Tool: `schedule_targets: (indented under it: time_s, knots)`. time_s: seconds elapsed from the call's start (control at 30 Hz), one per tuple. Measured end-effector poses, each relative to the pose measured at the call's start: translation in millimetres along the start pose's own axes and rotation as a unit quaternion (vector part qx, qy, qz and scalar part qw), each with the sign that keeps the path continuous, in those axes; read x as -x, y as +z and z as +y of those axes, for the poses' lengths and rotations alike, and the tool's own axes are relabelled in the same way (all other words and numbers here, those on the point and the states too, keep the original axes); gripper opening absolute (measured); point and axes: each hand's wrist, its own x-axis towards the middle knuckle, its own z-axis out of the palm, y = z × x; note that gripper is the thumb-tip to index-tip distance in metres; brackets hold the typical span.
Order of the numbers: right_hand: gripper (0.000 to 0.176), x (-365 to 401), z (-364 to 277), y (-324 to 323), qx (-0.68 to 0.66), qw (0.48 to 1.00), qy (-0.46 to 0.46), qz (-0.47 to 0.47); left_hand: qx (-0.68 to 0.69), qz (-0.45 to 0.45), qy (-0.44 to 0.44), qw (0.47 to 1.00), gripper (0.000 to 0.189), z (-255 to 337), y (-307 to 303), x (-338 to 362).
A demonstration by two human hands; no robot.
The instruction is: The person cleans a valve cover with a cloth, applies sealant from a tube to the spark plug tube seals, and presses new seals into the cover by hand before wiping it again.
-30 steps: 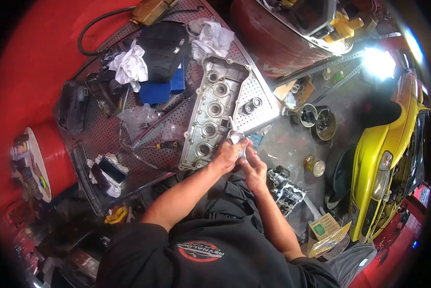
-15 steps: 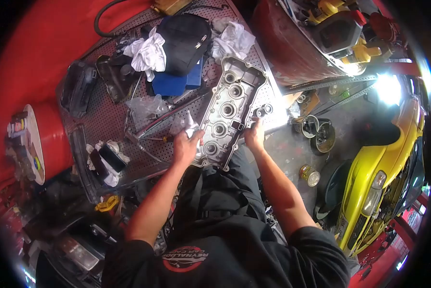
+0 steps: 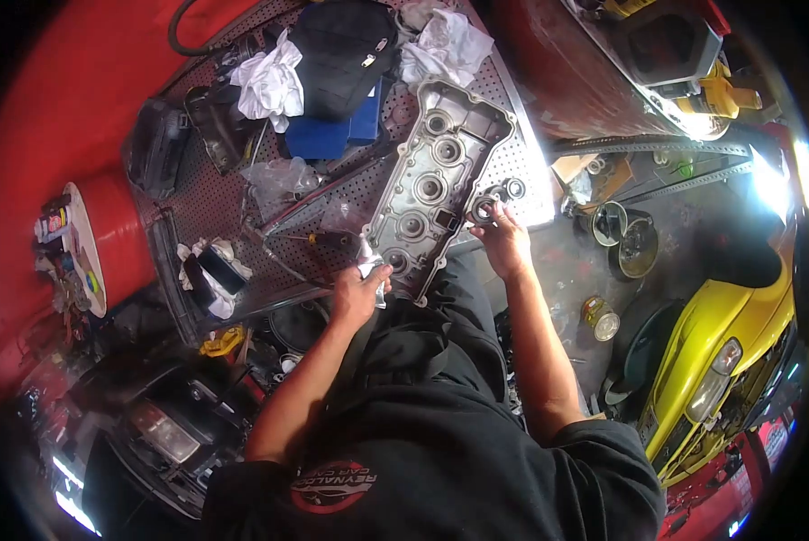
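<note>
Your black shirt [image 3: 476,460] fills the near part of the view, with both forearms reaching forward from it. Your left hand [image 3: 357,296] is closed around a white tube [image 3: 371,262], its narrow end pointing away from you beside the near end of the metal cover [image 3: 411,200]. Your right hand [image 3: 505,245] is on the other side of the cover, fingers slightly parted, with the tips at the nearer ring [image 3: 484,211]; you cannot tell from this view whether they grip it. The farther ring [image 3: 514,188] is just beside that one.

The cover lies at a slant on the perforated table [image 3: 289,256], a row of round holes along it and its near end reaching past the table's edge toward your legs. Left of it are a clear plastic bag [image 3: 281,180] and, nearer the table's left edge, a dark flat slab [image 3: 224,270] on a crumpled rag [image 3: 222,305].

Farther up the table, a blue box [image 3: 319,140] lies partly under a black bag [image 3: 343,59], with one white cloth [image 3: 271,83] to its left and another cloth [image 3: 447,47] to its right. Off to the right, a tin can [image 3: 602,322] and a round bowl [image 3: 639,252] are on the floor [image 3: 571,284], with a yellow car [image 3: 715,311] beyond.
</note>
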Motion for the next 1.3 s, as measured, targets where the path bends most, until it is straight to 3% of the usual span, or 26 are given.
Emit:
schedule_targets:
  time_s: [0.23,0.33,0.4,0.47,0.5,0.53,0.6,0.63,0.73,0.9,1.0,1.1,1.2,1.23,1.27,1.3]
  knots:
    - [0.028,6,13,25,-0.035,0.998,0.059,0.000,0.002,-0.007,0.018,1.000,0.028,-7,-20,-2]
    - [0.034,11,25,42,0.067,0.995,0.016,0.068,-0.010,0.005,0.032,0.999,0.031,-18,-40,-1]
    - [0.038,-3,39,47,0.221,0.971,-0.032,0.089,0.007,0.018,0.024,1.000,0.033,-25,-52,3]
    - [0.032,-26,61,58,0.455,0.840,-0.265,0.131,-0.030,0.023,0.023,0.999,0.031,-28,-63,8]
    - [0.031,-39,71,60,0.492,0.779,-0.373,0.108,-0.018,0.021,0.022,0.999,0.031,-31,-67,9]
    - [0.029,-41,72,69,0.594,0.661,-0.451,0.081,-0.008,0.019,0.021,1.000,0.030,-33,-71,11]
    - [0.027,-48,87,68,0.693,0.618,-0.371,0.035,-0.033,0.029,0.023,0.999,0.027,-37,-77,17]
    - [0.027,-55,92,62,0.750,0.523,-0.403,0.036,-0.030,0.029,0.033,0.999,0.026,-39,-81,20]
    - [0.032,-48,102,46,0.819,0.423,-0.386,0.043,-0.045,0.044,0.038,0.997,0.025,-42,-98,25]
    - [0.040,-54,102,39,0.827,0.438,-0.350,0.025,0.007,0.080,0.055,0.995,0.023,-54,-109,33]
    - [0.041,-53,101,33,0.824,0.432,-0.366,0.015,-0.005,0.052,0.044,0.998,0.025,-58,-115,32]
    - [0.039,-42,100,33,0.788,0.462,-0.408,0.003,-0.043,0.032,0.033,0.998,0.026,-63,-115,26]
    - [0.039,34,106,82,0.735,0.608,-0.298,0.040,-0.044,0.060,0.077,0.994,0.026,-54,-92,28]
    - [0.042,54,116,84,0.657,0.732,-0.182,0.013,-0.156,0.067,0.165,0.972,0.030,-68,-88,19]
    - [0.043,76,123,92,0.577,0.809,-0.112,-0.021,-0.232,0.054,0.123,0.964,0.028,-39,-76,31]
    - [0.043,98,130,100,0.489,0.870,-0.037,-0.039,-0.264,0.045,0.167,0.949,0.028,-39,-63,31]
